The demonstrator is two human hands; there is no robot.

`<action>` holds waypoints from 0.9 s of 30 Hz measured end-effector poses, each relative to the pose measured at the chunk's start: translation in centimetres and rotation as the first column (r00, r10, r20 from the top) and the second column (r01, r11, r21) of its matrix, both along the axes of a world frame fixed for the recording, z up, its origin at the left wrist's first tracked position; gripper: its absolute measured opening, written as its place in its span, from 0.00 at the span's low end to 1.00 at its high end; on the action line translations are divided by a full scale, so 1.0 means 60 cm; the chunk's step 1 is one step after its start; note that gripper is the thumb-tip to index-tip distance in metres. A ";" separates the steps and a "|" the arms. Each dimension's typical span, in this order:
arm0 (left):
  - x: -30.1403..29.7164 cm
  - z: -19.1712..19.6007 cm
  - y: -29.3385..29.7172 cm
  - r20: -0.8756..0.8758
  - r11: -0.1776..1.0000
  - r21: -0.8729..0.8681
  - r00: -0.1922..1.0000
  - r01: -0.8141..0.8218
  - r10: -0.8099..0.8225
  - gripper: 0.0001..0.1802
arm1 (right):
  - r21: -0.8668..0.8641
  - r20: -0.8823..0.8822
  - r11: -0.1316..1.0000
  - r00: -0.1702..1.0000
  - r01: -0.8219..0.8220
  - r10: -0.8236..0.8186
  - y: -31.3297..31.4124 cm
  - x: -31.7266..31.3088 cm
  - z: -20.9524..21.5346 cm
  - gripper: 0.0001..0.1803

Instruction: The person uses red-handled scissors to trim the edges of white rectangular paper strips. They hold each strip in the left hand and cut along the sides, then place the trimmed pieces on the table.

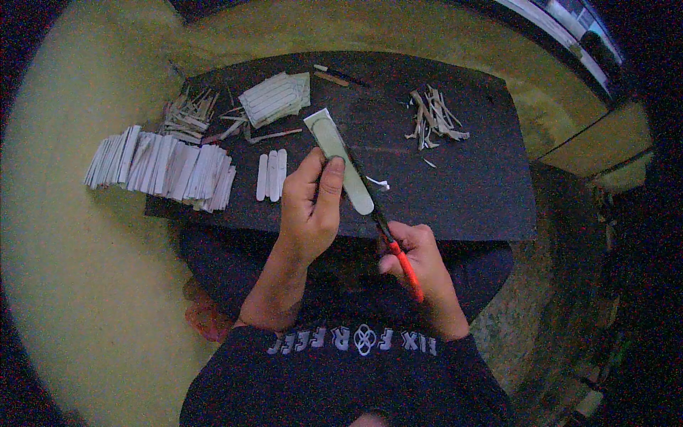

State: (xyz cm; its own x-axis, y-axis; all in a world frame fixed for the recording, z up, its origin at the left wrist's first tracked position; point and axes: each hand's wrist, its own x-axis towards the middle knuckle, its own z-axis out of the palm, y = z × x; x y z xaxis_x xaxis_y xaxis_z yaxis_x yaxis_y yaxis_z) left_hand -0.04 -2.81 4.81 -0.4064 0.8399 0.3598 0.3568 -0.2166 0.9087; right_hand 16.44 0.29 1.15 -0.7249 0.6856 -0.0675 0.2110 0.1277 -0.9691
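Closest thing at the bottom of the frame is the person's dark shirt (pixel 341 388), then both hands just above it, busy. The right hand (pixel 418 257) has a firm grip on the orange handles of a pair of scissors (pixel 397 252), and the left hand (pixel 311 203) pinches a pale card strip (pixel 353 185), thumb on top, up around the middle of the frame over the desk (pixel 462 196). The dark blades run along the strip's right edge; can't tell if they're apart or closed. The near end is neatly rounded, while the far end has a squarish white corner outside a drawn curve. If it were me, I'd snip with the back of the blades, keep the scissors fairly steady and turn the card into them around that curve, with the left thumb well off the line. Small bites beat one big chop on a bend, imo. There's a curled white offcut (pixel 379 184) right beside the blades, which could snag or hide the edge, so I'd flick it away. Further out, three finished-looking strips (pixel 272 175) sit left of the hand, with a long row of upright strips (pixel 160 169) at far left. Beyond those, scraps (pixel 191 112) and outlined sheets (pixel 272 101) crowd the upper left, a black pen (pixel 343 75) lies at top centre, and a trimmings pile (pixel 435 119) sits upper right, clear of the cutting.
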 end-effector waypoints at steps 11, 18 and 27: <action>-0.003 -0.003 0.005 -0.069 0.990 0.112 0.993 -0.091 0.099 0.11 | -0.002 0.047 1.000 0.999 0.014 -0.014 0.000 -0.001 0.003 0.23; -0.014 0.008 0.015 -0.066 0.989 0.076 0.989 -0.130 0.135 0.10 | -0.016 0.033 0.999 0.999 -0.034 0.034 0.002 0.002 0.007 0.24; 0.001 -0.005 0.005 -0.261 0.996 0.081 0.964 -0.031 0.051 0.07 | -0.007 -0.106 0.998 0.993 -0.056 0.055 0.005 -0.003 -0.024 0.31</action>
State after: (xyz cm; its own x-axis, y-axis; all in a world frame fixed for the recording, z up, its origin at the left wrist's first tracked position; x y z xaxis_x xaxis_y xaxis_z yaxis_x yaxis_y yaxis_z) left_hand 0.00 -2.48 4.53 -0.3228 0.7907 0.5202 0.5904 -0.2614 0.7636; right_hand 16.28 0.61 -0.30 -0.7651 0.6439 0.0048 0.1000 0.1262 -0.9870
